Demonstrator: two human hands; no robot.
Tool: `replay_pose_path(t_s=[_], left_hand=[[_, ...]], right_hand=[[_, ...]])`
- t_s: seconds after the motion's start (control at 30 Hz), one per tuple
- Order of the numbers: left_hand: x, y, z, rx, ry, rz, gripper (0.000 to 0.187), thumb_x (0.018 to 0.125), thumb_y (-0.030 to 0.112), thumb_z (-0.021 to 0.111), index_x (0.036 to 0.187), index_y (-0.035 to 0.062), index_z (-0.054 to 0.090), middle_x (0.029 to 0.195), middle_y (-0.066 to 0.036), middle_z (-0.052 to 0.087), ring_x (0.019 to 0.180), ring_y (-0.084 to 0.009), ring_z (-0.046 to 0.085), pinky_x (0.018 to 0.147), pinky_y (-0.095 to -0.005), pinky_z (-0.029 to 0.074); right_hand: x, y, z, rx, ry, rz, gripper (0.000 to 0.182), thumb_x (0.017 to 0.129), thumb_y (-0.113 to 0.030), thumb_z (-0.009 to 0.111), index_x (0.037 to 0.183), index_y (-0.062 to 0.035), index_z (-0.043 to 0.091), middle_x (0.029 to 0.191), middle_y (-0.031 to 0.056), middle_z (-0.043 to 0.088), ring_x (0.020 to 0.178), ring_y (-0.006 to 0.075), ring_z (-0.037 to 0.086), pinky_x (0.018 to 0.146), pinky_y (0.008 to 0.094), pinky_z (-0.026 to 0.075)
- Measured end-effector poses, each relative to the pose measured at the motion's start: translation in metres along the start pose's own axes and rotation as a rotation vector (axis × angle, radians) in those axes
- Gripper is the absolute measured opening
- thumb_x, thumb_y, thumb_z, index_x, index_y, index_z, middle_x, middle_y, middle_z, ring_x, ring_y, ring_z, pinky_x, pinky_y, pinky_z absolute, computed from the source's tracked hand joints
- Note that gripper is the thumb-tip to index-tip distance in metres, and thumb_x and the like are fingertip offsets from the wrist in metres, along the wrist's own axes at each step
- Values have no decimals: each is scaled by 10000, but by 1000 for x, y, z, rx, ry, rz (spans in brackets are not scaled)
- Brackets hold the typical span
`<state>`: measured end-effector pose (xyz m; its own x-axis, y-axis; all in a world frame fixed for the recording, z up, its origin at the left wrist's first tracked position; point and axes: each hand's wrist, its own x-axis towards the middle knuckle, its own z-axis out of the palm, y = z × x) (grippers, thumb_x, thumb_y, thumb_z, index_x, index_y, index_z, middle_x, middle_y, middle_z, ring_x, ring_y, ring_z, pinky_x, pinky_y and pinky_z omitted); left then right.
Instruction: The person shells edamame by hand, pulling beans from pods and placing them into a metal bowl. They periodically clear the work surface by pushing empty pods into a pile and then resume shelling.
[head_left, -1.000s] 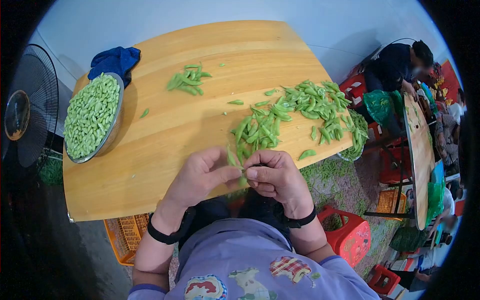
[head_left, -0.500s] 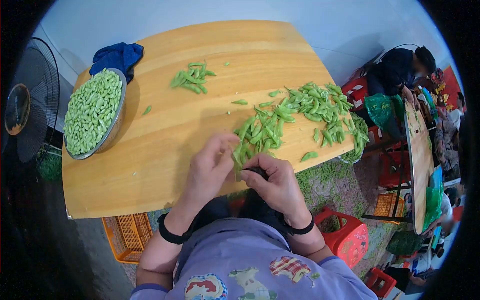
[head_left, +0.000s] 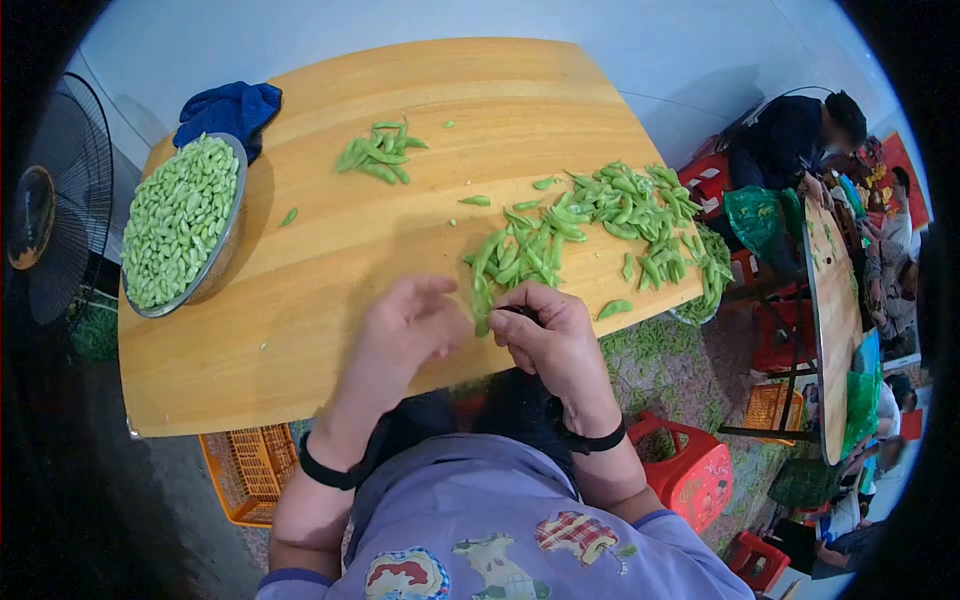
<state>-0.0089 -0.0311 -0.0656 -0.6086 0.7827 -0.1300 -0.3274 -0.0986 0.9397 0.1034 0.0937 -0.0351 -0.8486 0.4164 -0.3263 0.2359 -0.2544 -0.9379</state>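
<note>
Over the near edge of the wooden table [head_left: 310, 290], my left hand [head_left: 405, 335] is blurred, its fingers apart and nothing seen in them. To its right my right hand [head_left: 545, 335] is closed, with a small dark object [head_left: 522, 314] between thumb and fingers; what it is I cannot make out. Just beyond the hands lies a heap of green pods [head_left: 530, 250], which stretches to the right edge. A smaller pile of pods [head_left: 380, 153] lies farther back. At the left stands a metal bowl [head_left: 238, 195] full of shelled green beans [head_left: 180, 225].
A blue cloth [head_left: 230, 112] lies behind the bowl, and a fan [head_left: 60, 200] stands at far left. Below the table are an orange crate [head_left: 255, 465] and a red stool [head_left: 690, 475]. Pods litter the floor. A person [head_left: 790, 140] sits at another table [head_left: 835, 320].
My left hand has moved left and slightly down, away from my right hand, and its fingers have spread. My right hand has shifted little. The view has moved slightly.
</note>
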Motion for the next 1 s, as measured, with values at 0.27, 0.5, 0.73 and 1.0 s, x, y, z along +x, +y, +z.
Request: replay_pose_path(t_s=[0.27, 0.5, 0.73, 1.0], left_hand=[[-12, 7, 4, -62, -107, -225, 122, 820, 125, 596, 791, 6, 589, 645, -36, 555, 506, -60, 460, 426, -184, 323], [-19, 5, 17, -484, -118, -237, 197, 889, 210, 505, 889, 22, 565, 622, -12, 512, 505, -57, 441, 432, -175, 307], [-17, 6, 6, 72, -137, -40, 159, 875, 183, 522, 831, 34, 558, 615, -7, 492, 467, -51, 376, 426, -186, 297], [-12, -9, 0, -677, -397, -215, 176, 861, 207, 552, 801, 42, 564, 610, 1, 493, 424, -49, 344, 391, -183, 264]], right_hand=[[-1, 8, 6, -28, 51, -219, 73, 800, -46, 596, 841, 2, 558, 709, -5, 546, 650, 30, 461, 583, 170, 379], [-7, 2, 12, 214, -79, -275, 96, 784, -25, 609, 856, 9, 557, 719, 9, 564, 633, 72, 495, 580, 209, 416], [-6, 1, 8, -247, 62, -468, 82, 770, -7, 611, 832, 12, 561, 724, 16, 582, 664, 77, 525, 596, 212, 428], [-2, 0, 12, 236, -114, -231, 98, 772, -21, 614, 852, 15, 571, 721, 25, 586, 649, 73, 519, 589, 219, 430]])
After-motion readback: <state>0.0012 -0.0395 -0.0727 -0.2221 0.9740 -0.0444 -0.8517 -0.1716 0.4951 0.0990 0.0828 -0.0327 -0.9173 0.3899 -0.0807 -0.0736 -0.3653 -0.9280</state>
